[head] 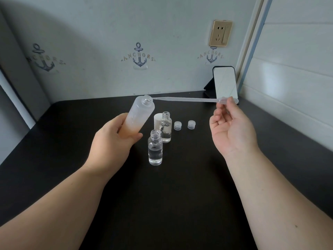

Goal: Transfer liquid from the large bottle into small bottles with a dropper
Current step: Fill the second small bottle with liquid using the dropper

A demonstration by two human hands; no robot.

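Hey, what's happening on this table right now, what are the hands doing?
A person is moving liquid between bottles with a dropper. The left hand grips the large frosted bottle, tilted with its open mouth toward the right. The right hand pinches the bulb of the dropper, held nearly level with its tip at the bottle's mouth. Two small clear bottles stand uncapped on the dark table, each partly filled. Two small caps lie beside them.
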